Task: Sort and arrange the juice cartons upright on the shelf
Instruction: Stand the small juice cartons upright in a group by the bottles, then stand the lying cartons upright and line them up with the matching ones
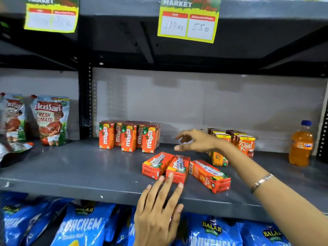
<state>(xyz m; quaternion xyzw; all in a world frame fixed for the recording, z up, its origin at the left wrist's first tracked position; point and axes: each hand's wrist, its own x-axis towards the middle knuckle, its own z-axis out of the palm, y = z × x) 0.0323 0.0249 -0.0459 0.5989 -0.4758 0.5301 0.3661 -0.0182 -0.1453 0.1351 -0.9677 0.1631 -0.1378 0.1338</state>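
Three fallen cartons (184, 170) lie flat on the shelf (71, 167), likely awaiting standing | left hand (159, 212) fingers spread, tips touching the middle one, holding nothing | right hand (193, 141) loosely spread, empty, hovering just beyond them | upright cartons (129, 136) stand left of the right hand.

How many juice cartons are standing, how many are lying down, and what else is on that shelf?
Upright Maaza cartons, visible fronts: 5
Maaza cartons lying flat: 3
Real cartons, partly hidden: at least 3
Orange soda bottle: 1
Ketchup pouches: 2
Total: at least 14
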